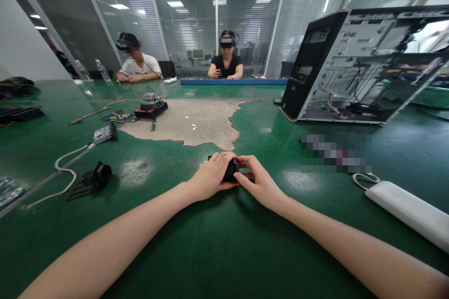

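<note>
A small black object (230,171) is between my two hands, just above or on the green table (224,247), in front of the bare patch. My left hand (213,175) wraps round it from the left, fingers over its top and thumb below. From the right, my right hand (257,177) pinches its side with curved fingers and thumb. Much of the object is hidden by my fingers, so its kind cannot be made out.
An open computer case (319,65) stands at the right, near a white power strip (409,208). To the left lie a black bracket-like part (96,177), a metal box (105,133) with a cable, and a cooler (151,105). Two people sit across the table.
</note>
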Tool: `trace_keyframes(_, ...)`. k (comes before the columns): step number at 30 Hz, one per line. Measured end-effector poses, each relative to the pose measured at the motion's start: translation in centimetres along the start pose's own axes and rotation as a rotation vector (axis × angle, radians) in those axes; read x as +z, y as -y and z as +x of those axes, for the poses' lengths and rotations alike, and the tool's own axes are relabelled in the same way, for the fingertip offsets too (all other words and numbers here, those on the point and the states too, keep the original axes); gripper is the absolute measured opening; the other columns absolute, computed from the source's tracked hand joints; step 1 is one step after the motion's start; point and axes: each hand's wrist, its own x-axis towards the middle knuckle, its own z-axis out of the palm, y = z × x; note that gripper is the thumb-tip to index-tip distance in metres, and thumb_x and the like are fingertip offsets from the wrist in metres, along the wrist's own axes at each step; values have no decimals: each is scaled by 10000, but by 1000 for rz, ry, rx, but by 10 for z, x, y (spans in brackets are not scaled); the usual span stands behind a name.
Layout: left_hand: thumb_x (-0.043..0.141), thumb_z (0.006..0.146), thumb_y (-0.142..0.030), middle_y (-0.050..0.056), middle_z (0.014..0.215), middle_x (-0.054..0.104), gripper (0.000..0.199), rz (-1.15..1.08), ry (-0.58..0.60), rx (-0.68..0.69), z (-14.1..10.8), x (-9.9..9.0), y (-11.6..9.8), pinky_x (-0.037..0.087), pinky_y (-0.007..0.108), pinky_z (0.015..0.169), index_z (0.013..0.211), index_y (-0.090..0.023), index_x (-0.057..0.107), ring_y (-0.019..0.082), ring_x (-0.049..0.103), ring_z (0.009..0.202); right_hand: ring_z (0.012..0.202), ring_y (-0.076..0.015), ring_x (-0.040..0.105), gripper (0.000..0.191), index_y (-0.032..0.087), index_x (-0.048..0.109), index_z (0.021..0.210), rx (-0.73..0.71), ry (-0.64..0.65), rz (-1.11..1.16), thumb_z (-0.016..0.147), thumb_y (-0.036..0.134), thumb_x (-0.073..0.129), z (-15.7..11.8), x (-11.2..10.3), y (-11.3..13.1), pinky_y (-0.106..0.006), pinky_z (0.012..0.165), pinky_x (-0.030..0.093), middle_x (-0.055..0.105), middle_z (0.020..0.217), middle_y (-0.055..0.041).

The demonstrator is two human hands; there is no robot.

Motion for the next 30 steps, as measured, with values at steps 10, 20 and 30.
trace_keyframes(10,628,719,-260,92,1183,450,593,17,-12,25,0,1,1,409,429,878,1192,-203,274,257,440,1062,946,-163,540,183,218,465,986,-75,-8,-5,808,200,505,0,-1,2,-314,766,515,504,1010,-44)
trace_keyframes(20,640,705,-257,89,1181,449,597,0,-7,2,0,1,1,418,431,869,1184,-215,287,263,438,1074,969,-178,545,307,202,415,1099,3,14,-10,804,175,495,-1,0,1,-329,748,529,492,1085,-82)
trace_keyframes(30,629,723,-270,92,1185,448,596,14,-11,27,0,1,1,400,430,889,1193,-207,269,257,438,1075,955,-179,527,168,217,487,979,-104,-17,-50,811,207,496,-1,-1,0,-330,758,517,499,1006,-52)
